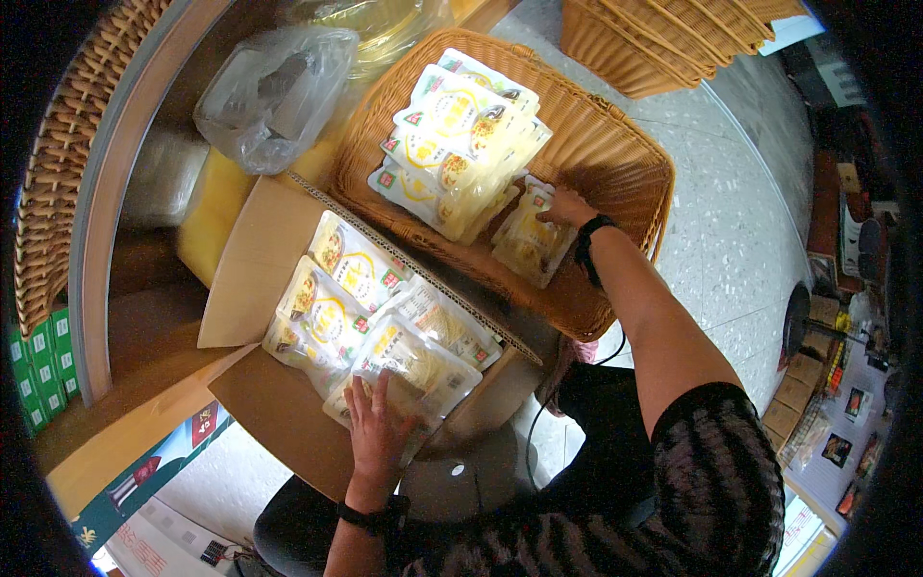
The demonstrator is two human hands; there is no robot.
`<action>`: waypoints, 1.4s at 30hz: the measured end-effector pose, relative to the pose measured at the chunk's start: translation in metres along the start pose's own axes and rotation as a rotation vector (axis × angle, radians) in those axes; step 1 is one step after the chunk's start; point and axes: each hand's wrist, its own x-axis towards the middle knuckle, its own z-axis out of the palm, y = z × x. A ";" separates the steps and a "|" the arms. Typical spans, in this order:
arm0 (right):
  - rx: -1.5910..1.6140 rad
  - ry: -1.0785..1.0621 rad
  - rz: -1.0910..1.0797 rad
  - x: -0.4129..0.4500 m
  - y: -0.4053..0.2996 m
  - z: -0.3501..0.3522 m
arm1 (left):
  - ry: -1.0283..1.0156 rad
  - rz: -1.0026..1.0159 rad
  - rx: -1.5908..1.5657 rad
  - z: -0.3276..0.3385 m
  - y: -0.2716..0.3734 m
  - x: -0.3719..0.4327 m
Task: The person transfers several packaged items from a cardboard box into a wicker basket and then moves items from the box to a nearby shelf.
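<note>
A brown wicker basket (613,151) holds a tall stack of white and yellow food pouches (454,130). My right hand (570,209) reaches into the basket, with its fingers on the top of a smaller group of pouches (530,238) beside that stack. Below the basket stands an open cardboard box (252,267) filled with similar pouches. My left hand (378,418) lies with its fingers spread on a clear-fronted pouch (414,364) at the box's near side. Whether its fingers grip that pouch cannot be told.
A clear plastic bag (277,101) lies beyond the box at the upper left. More wicker baskets (649,43) are stacked at the upper right. A wood-edged shelf (122,144) and green boxes (47,368) are at the left.
</note>
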 end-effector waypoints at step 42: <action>0.424 -0.092 -0.207 -0.071 -0.031 -0.081 | 0.194 0.053 -0.119 -0.031 -0.002 0.008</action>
